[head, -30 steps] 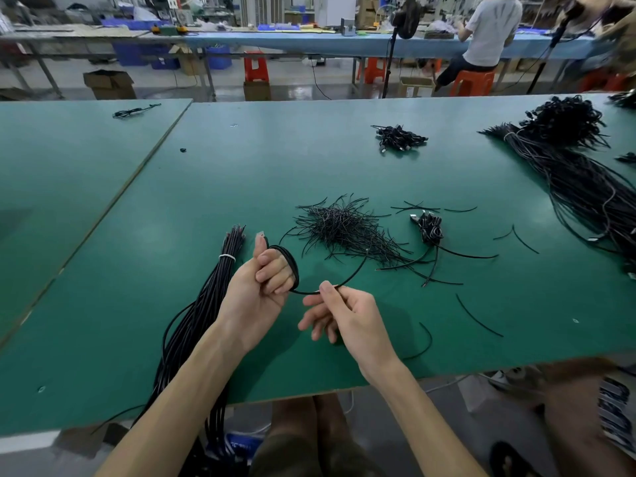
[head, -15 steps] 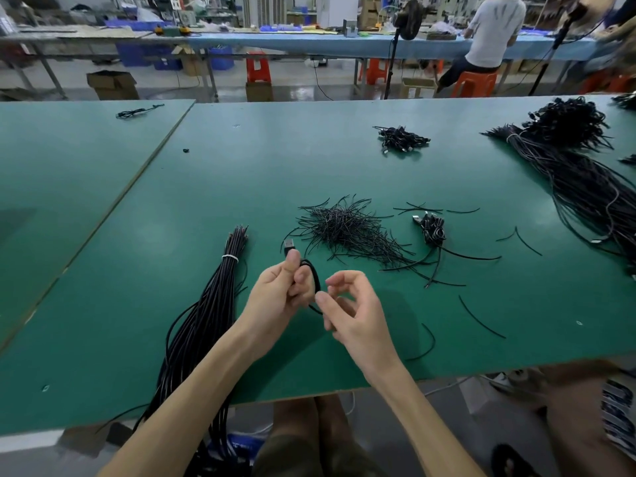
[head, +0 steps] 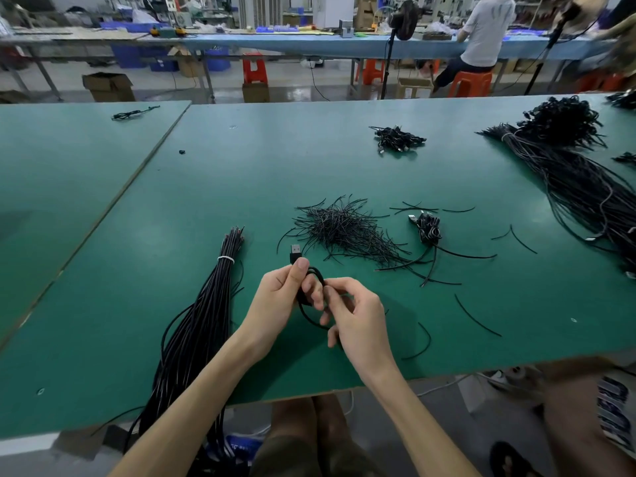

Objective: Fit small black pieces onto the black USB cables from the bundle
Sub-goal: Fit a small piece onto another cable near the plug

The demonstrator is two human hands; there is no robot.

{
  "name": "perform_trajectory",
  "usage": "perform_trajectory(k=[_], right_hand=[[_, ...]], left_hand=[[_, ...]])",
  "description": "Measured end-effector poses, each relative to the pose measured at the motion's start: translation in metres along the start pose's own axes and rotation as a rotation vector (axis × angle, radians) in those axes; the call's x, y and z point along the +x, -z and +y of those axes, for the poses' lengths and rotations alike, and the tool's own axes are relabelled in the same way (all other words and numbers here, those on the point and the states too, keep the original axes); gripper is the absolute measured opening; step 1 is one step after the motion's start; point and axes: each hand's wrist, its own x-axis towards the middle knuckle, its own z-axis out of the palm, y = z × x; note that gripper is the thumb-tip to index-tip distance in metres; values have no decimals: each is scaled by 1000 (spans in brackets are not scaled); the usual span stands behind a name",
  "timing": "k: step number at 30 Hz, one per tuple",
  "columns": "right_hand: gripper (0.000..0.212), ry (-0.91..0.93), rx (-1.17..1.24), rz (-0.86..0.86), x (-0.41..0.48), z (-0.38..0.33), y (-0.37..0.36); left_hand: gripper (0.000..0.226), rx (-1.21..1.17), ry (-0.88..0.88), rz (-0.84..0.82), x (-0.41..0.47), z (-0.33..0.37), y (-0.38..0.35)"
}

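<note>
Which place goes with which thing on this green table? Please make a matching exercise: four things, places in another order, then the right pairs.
Things
1. black cable with a silver USB plug
2. long bundle of black cables tied with a white band
3. loose heap of short thin black pieces
4. small pile of coiled black cables

Places
A. far side of the green table
B. gripped by the left hand, the right hand at its loop
C. left of both hands, over the near edge
D. mid-table, just beyond the hands

Pairs: 1-B, 2-C, 3-D, 4-A
</note>
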Motion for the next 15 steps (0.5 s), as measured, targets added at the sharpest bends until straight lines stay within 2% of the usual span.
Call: perform_trajectory(k=[8, 15], right_hand=[[10, 43, -48, 27, -2, -3, 0], [25, 141, -277, 68, -4, -8, -3]], left_hand=[[46, 288, -93, 121, 2, -6, 6], [47, 300, -57, 92, 2, -9, 8]])
